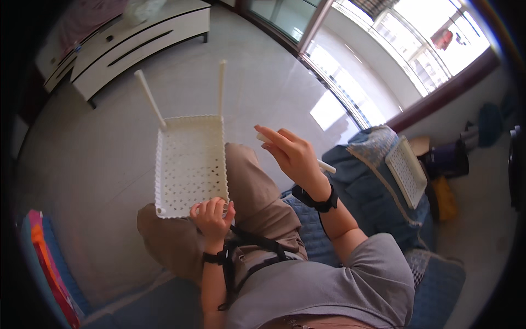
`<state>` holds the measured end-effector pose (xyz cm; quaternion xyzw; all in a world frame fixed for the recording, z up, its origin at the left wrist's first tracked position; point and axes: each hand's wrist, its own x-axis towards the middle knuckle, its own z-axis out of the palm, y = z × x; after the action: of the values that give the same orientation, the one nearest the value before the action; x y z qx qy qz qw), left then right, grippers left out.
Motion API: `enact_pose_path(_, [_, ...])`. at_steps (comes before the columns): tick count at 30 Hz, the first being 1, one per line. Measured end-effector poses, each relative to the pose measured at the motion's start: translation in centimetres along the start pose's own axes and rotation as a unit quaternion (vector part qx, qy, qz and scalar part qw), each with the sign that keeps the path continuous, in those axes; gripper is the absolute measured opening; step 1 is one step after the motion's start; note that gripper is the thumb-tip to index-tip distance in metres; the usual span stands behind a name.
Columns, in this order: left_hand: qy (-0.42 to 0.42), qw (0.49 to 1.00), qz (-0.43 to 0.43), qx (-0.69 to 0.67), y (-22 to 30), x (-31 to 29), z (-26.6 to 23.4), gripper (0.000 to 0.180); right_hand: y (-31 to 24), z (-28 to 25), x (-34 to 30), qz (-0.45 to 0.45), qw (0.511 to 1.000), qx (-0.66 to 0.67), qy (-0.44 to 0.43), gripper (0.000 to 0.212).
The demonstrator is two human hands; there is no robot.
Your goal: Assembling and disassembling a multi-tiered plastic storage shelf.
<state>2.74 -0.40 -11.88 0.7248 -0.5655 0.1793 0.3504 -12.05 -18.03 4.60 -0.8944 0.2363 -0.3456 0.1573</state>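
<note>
A white rectangular shelf tray (192, 143) with a scalloped rim and a perforated base sits over my lap. Two white rods (149, 97) rise from its far corners. My left hand (211, 217) grips the tray's near edge close to the right corner, fingers curled over the rim. To the right of the tray, apart from it, my right hand (293, 156) is raised and closed around another white rod (327, 166). One end of that rod shows by the fingertips and the other beyond the wrist; the palm hides its middle.
A second white perforated tray (406, 171) leans on the blue sofa cover (356, 170) at my right. Behind it are a dark container (446, 159) and a yellow item (442, 197). A white cabinet (142, 46) stands far left; a sliding glass door (285, 19) is ahead.
</note>
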Motion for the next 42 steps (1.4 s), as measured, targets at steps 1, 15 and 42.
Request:
enact_pose_path(1, [-0.007,1.0,0.002,0.008,0.0,0.1,0.1,0.018,1.5,-0.3,-1.1,0.036,0.999,-0.028,0.017,0.032])
enact_pose_path(15, [-0.018,0.999,0.02,0.033,0.1,-0.4,0.5,0.017,22.3,-29.3,-22.9,0.365,0.743,-0.545,0.136,0.026])
enact_pose_path(42, [-0.039,0.998,0.023,0.048,0.7,0.0,0.4,0.013,25.9,-22.7,-24.7,0.505,0.716,-0.437,0.203,0.047])
